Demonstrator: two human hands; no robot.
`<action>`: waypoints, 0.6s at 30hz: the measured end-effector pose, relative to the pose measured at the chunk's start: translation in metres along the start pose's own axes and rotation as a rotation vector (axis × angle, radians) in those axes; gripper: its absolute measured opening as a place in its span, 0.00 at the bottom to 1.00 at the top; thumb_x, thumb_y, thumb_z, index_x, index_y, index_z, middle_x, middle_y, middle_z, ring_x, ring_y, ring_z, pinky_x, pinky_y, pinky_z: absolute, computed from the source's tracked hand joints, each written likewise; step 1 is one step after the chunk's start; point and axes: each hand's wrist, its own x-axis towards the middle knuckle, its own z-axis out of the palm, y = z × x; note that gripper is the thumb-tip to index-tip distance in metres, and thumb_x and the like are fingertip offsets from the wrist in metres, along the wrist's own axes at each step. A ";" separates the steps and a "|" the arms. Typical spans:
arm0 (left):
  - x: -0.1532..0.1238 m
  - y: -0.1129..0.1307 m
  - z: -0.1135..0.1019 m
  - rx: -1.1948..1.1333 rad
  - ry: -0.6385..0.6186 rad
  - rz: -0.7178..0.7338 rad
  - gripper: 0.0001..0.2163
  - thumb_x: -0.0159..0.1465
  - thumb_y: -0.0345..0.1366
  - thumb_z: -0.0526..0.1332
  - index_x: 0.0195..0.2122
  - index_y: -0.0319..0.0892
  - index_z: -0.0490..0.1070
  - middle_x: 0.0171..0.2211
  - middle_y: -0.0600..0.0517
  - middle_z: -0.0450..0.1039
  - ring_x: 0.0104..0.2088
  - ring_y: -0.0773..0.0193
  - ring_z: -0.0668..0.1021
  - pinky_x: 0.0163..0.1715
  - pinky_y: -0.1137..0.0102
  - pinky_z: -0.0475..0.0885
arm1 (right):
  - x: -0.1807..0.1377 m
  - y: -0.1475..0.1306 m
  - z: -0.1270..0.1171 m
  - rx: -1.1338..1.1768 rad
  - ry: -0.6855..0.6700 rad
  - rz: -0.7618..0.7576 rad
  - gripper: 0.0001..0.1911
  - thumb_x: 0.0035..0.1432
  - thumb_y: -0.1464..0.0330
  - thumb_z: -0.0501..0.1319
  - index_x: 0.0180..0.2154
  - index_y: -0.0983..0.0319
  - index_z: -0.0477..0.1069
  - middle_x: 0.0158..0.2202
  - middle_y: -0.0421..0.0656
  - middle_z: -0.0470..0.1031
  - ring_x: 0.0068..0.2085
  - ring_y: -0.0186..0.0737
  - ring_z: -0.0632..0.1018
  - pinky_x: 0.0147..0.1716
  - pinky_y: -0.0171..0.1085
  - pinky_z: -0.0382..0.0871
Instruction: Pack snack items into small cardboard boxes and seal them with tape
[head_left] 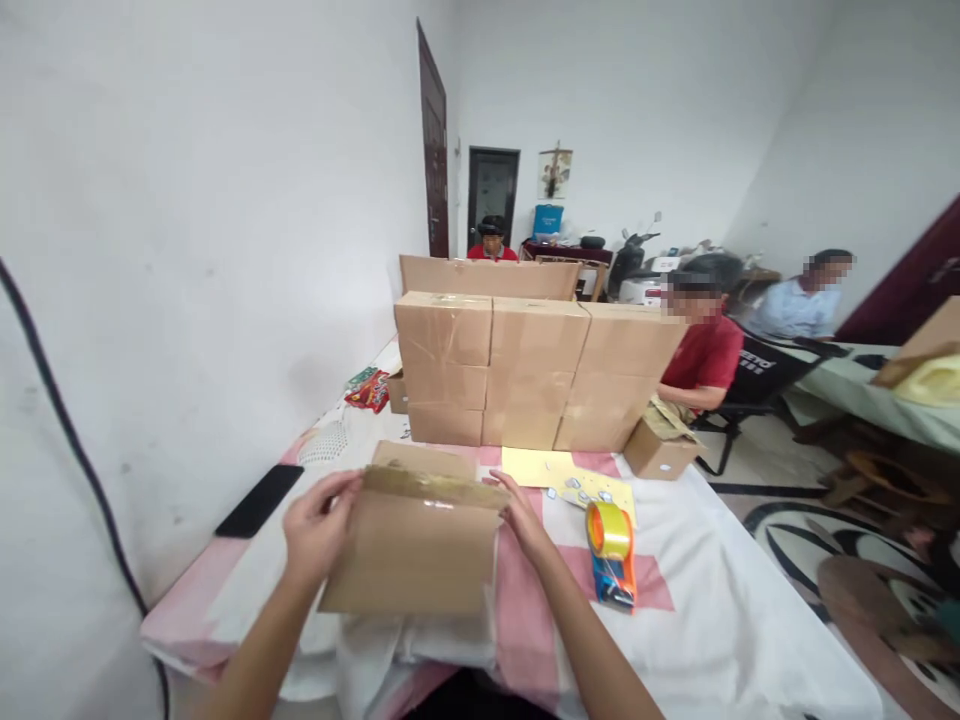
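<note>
A brown cardboard box (420, 560) lies in front of me, and a strip of packing tape (431, 487) runs across it. My left hand (321, 520) is closed at the box's left edge, near one end of the strip. At the opposite edge, my right hand (521, 512) grips the side by the tape's other end, its fingers partly hidden. To the right of that hand lies an orange and blue tape dispenser (616, 570) with a yellow roll of tape (609, 530). Beyond the box is a yellow sheet (536, 467) with small pale pieces on it.
Stacked cardboard boxes (529, 370) form a wall across the table. A black phone (260, 500) lies at left, with red snack packets (367, 390) farther back. At right stands a small open box (664, 445) beside a person in red (709, 365). Cloth (720, 580) covers the table.
</note>
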 end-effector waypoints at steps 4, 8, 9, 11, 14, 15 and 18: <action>-0.065 0.001 0.035 -0.198 -0.003 0.109 0.06 0.61 0.39 0.67 0.31 0.43 0.80 0.31 0.50 0.83 0.31 0.60 0.83 0.30 0.69 0.79 | -0.028 -0.043 -0.037 0.141 0.025 0.086 0.28 0.57 0.51 0.67 0.55 0.55 0.72 0.61 0.48 0.72 0.61 0.54 0.73 0.61 0.53 0.64; -0.114 -0.001 0.048 -0.340 -0.095 0.104 0.04 0.61 0.37 0.67 0.34 0.43 0.79 0.26 0.52 0.80 0.24 0.63 0.80 0.27 0.69 0.78 | -0.051 -0.057 -0.065 0.050 0.080 0.073 0.30 0.48 0.57 0.74 0.53 0.54 0.74 0.62 0.46 0.69 0.60 0.53 0.72 0.58 0.50 0.67; -0.123 -0.004 0.047 -0.357 -0.158 0.071 0.04 0.62 0.37 0.67 0.35 0.43 0.79 0.25 0.53 0.79 0.22 0.63 0.79 0.25 0.70 0.76 | -0.056 -0.056 -0.071 0.026 0.078 0.061 0.30 0.48 0.58 0.74 0.53 0.53 0.74 0.61 0.45 0.70 0.60 0.52 0.72 0.56 0.48 0.69; -0.137 -0.010 0.043 -0.394 -0.284 -0.006 0.07 0.65 0.40 0.64 0.38 0.44 0.79 0.22 0.54 0.76 0.19 0.64 0.76 0.21 0.70 0.73 | -0.065 -0.051 -0.080 -0.018 0.061 0.058 0.30 0.48 0.58 0.73 0.53 0.53 0.73 0.59 0.45 0.71 0.56 0.50 0.74 0.53 0.47 0.71; -0.139 -0.017 0.038 -0.447 -0.413 -0.104 0.14 0.67 0.46 0.60 0.41 0.43 0.80 0.19 0.54 0.74 0.16 0.66 0.71 0.17 0.71 0.68 | -0.075 -0.047 -0.086 -0.153 0.021 0.043 0.28 0.50 0.60 0.72 0.53 0.54 0.73 0.57 0.45 0.72 0.55 0.49 0.75 0.54 0.47 0.70; -0.134 -0.018 0.038 -0.458 -0.454 -0.133 0.16 0.67 0.48 0.59 0.42 0.42 0.80 0.20 0.53 0.75 0.15 0.66 0.70 0.16 0.71 0.67 | -0.077 -0.048 -0.086 -0.220 -0.007 0.024 0.27 0.50 0.60 0.72 0.53 0.55 0.73 0.57 0.45 0.72 0.56 0.49 0.74 0.56 0.48 0.68; -0.110 -0.014 0.042 -0.468 -0.626 -0.193 0.25 0.66 0.56 0.56 0.42 0.40 0.82 0.25 0.47 0.80 0.15 0.66 0.68 0.14 0.71 0.64 | -0.079 -0.059 -0.085 -0.403 -0.135 -0.059 0.29 0.49 0.60 0.73 0.53 0.55 0.73 0.57 0.45 0.71 0.60 0.49 0.71 0.62 0.47 0.62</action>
